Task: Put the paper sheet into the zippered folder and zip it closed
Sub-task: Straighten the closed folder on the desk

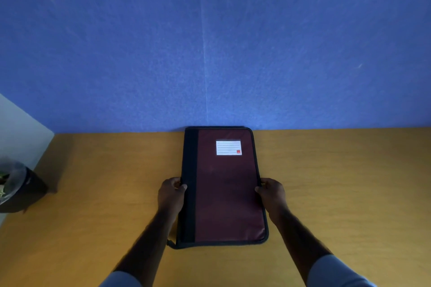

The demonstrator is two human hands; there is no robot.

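The dark maroon fabric zippered folder [228, 193] lies flat on the orange-brown wooden table [338, 182], straight in front of the person. Its long axis runs away from the person, and its far short edge sits against the foot of the blue felt-like wall panel [210, 42]. The folder is closed. A broad black strip [190, 184] runs the full length of its left side, and black zip edging frames the other sides. A white lined label [228, 147] with a small red mark in its corner sits on the cover near the far right. A short black zip pull [171, 243] sticks out at the near left corner.

The left hand [171, 196] grips the folder's left long edge about halfway along, with the thumb on top of the black strip. The right hand [272, 196] grips the right long edge at the same level, thumb on the cover. The two hands are held apart by the folder's width. Pale grey sleeves [335, 272] show at the bottom of the view.

Well off to the left, beyond the table's edge, stands a dark round container [28, 189] lined with clear plastic, beside a white wall [18, 133]. The table around the folder is bare wood.
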